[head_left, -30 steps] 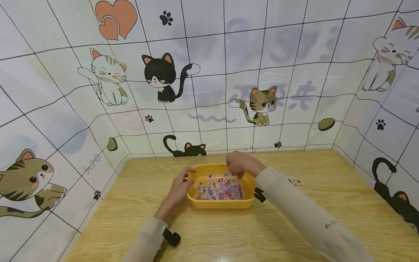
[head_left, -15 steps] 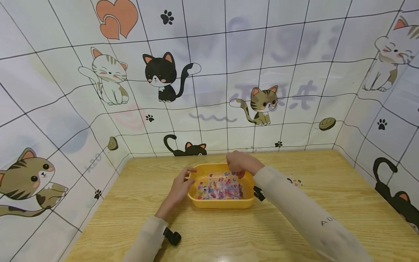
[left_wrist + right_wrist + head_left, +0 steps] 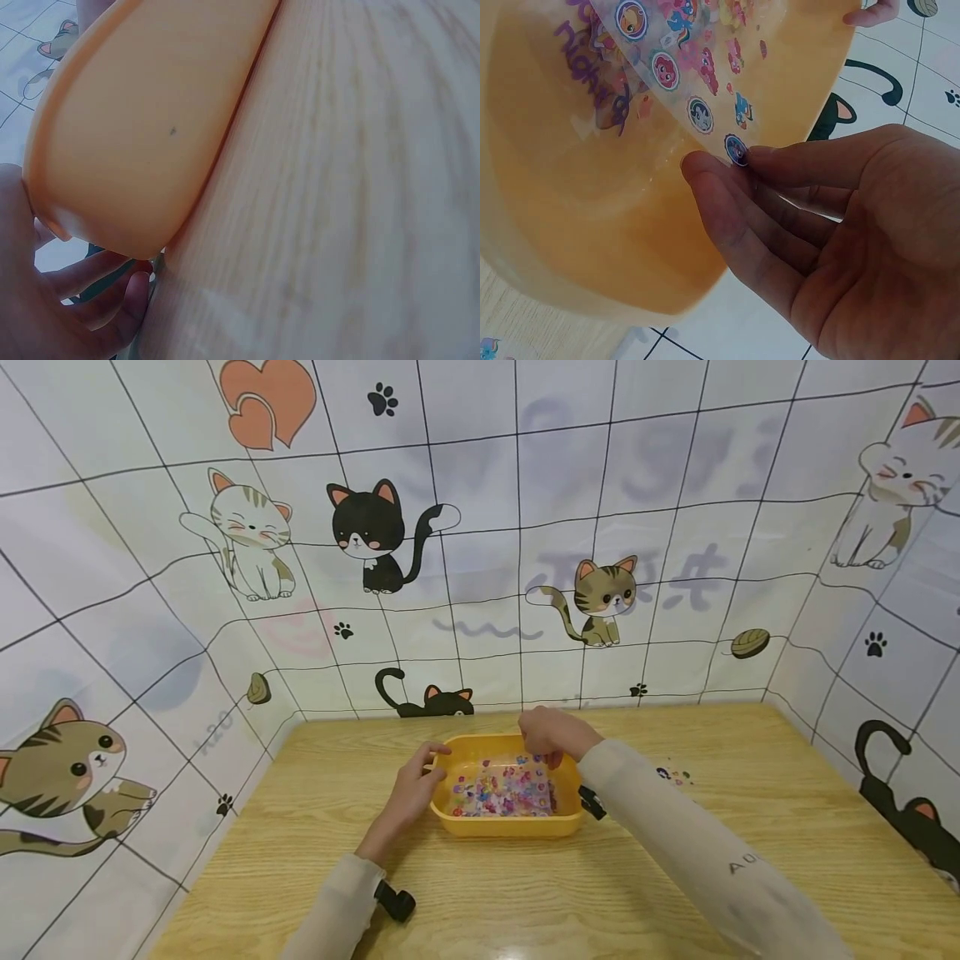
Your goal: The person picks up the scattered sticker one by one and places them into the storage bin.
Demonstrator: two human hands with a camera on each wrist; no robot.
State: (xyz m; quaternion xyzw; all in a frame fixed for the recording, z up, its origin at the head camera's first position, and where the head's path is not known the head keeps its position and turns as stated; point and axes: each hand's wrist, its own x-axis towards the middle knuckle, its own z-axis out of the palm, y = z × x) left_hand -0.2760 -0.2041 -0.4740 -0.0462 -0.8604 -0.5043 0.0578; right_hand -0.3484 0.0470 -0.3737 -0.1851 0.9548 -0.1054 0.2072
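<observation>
A yellow plastic basin [image 3: 517, 827] stands on the table, with colourful stickers in it. In the right wrist view, my right hand [image 3: 810, 202] pinches the corner of a clear sticker sheet [image 3: 682, 90] between thumb and index finger. Cartoon ponies and round badges are printed along the sheet, and its rest slants down into the basin. Purple lettering shows beside it. At the basin's left end my left hand [image 3: 412, 781] holds the rim, with other fingers curled low against the outer wall in the left wrist view.
A few small stickers [image 3: 675, 774] lie on the wooden table [image 3: 300, 843] right of the basin, partly behind the right sleeve. A cat-patterned wall covering [image 3: 487, 568] rises behind and at both sides. Small cameras are strapped at both wrists.
The right hand stays almost in place, with its forearm shifting slightly left. The sheet's outline in the basin has changed a little. The left hand and the basin hold still.
</observation>
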